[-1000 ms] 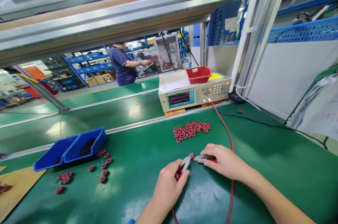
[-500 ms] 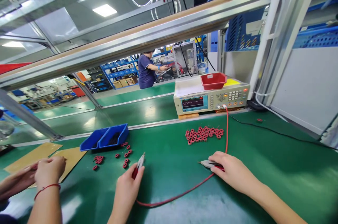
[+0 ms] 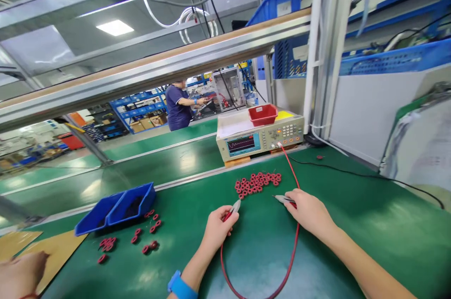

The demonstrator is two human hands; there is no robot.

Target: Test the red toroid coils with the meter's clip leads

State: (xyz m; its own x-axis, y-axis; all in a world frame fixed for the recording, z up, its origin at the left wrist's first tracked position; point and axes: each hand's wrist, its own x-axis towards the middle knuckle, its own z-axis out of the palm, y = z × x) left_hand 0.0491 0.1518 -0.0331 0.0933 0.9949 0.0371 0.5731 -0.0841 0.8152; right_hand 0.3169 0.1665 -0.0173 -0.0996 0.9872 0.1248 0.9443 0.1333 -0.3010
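Observation:
My left hand [image 3: 216, 228], a blue band at its wrist, is closed round a test clip [image 3: 235, 207] with silvery jaws and a red grip. The tip of this clip is at the near edge of a cluster of small red ring coils [image 3: 259, 182]; whether it touches one I cannot tell. In my right hand [image 3: 310, 212] is a second test clip [image 3: 282, 198], pointing left, just right of the cluster's near side. A red cable [image 3: 292, 261] loops below both hands. Another red lead [image 3: 289, 165] runs from the bench meter [image 3: 260, 137] toward my right hand.
Blue bins [image 3: 132, 207] with dark contents stand at the left, loose ring coils [image 3: 107, 243] near them. A co-worker's hand [image 3: 23, 268] is over brown sheets [image 3: 59, 254]. A red tray [image 3: 263, 115] sits on the meter. A black cable [image 3: 352, 174] crosses the right side.
My left hand has moved right with its clip, up to the coil cluster and closer to my right hand. The view has turned right. The co-worker's hands are lower at the left edge.

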